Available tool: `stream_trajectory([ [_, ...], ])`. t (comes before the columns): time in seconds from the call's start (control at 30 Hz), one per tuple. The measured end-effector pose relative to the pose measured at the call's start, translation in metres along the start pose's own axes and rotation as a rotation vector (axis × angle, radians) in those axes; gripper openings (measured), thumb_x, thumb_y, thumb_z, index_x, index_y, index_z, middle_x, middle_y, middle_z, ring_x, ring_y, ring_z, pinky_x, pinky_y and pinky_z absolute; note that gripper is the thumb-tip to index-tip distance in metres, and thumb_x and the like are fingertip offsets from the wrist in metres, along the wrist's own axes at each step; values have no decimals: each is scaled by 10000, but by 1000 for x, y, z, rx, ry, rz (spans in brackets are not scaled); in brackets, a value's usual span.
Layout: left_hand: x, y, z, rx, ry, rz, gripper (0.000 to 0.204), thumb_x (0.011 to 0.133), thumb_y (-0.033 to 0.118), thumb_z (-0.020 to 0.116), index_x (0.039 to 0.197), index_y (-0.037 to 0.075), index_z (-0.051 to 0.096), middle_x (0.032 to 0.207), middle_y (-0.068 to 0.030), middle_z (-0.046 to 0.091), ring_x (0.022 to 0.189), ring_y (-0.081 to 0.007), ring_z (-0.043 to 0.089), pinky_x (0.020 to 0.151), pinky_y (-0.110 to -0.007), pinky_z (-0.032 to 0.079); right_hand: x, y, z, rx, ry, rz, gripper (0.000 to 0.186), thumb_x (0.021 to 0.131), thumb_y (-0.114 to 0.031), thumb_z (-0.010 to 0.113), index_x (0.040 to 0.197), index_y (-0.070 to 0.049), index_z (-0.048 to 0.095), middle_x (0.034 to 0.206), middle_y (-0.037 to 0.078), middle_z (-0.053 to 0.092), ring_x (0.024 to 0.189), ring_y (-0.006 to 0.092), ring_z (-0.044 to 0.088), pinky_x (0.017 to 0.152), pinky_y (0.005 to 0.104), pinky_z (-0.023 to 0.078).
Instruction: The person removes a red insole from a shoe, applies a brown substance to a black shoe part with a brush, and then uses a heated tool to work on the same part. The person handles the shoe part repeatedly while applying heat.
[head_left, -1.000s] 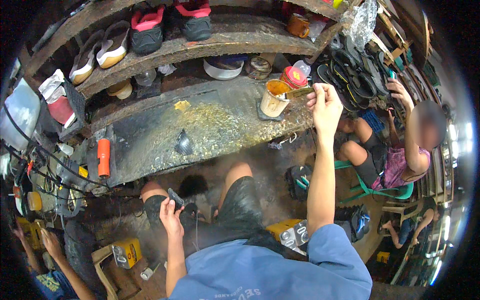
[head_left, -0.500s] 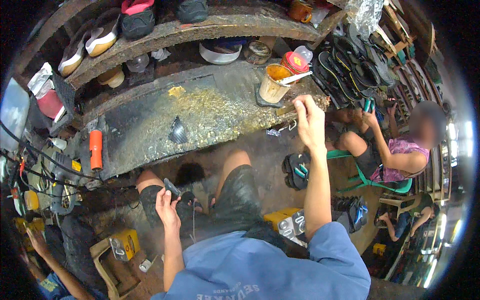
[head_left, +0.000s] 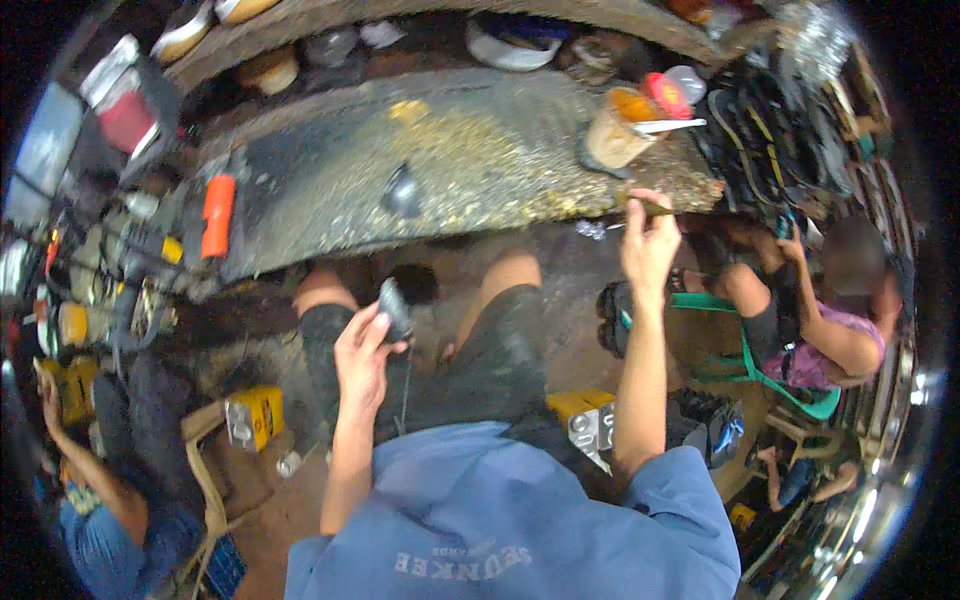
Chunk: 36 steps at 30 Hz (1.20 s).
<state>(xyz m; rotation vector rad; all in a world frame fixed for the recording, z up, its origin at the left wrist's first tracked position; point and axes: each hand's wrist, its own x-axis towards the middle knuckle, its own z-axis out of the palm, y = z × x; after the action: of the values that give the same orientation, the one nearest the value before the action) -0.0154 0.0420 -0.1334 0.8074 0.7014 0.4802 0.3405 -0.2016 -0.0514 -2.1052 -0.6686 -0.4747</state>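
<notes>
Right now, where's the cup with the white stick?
In the head view, the cup stands near the right end of the bench, just beyond the right hand, with a red lid close behind it.

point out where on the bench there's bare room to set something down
The bench looks barest between the orange cylinder and the black piece lying on it. It's crowded toward the right end, around the cup and red lid.

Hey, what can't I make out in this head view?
Head view: part of the dark piece, covered by the left hand.
Head view: full shape of the thin strip, covered by the right hand, and blurred.
Head view: rest of the shoes, cut off by the top edge.
</notes>
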Motion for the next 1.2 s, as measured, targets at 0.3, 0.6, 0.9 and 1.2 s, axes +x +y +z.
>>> stream_trajectory([
  [0.3, -17, 67, 62, -145, -164, 19, 353, 1072, 76, 644, 1413, -13, 628, 1217, -137, 760, 981, -183, 756, 749, -306, 641, 1, -29, -17, 193, 36, 461, 147, 1069, -140, 677, 1158, -27, 711, 919, 49, 713, 710, 75, 610, 618, 248, 502],
  [0.6, -32, 88, 65, -63, -173, 130, 327, 1118, 94, 571, 1411, -43, 621, 1192, -149, 763, 978, -248, 776, 789, -354, 669, -56, -152, 23, 1206, -465, 635, 267, 1062, -148, 695, 1285, -1, 685, 1076, 126, 768, 832, 181, 730, 742, 332, 594],
  [0.9, -51, 100, 47, 54, -154, 154, 307, 1101, 87, 600, 1377, -36, 657, 1198, -143, 767, 952, -217, 773, 775, -335, 662, -73, -213, 39, 1040, -619, 382, 252, 1034, -132, 738, 1247, -3, 701, 1069, 66, 725, 844, 119, 667, 732, 268, 559],
  [1.2, -57, 104, 44, 136, -209, 171, 297, 1092, 62, 603, 1364, -38, 669, 1160, -116, 776, 951, -170, 756, 720, -288, 601, -81, -222, 30, 862, -567, 269, 190, 1009, -60, 739, 1189, -1, 729, 1117, 56, 729, 921, 105, 658, 828, 263, 528],
])
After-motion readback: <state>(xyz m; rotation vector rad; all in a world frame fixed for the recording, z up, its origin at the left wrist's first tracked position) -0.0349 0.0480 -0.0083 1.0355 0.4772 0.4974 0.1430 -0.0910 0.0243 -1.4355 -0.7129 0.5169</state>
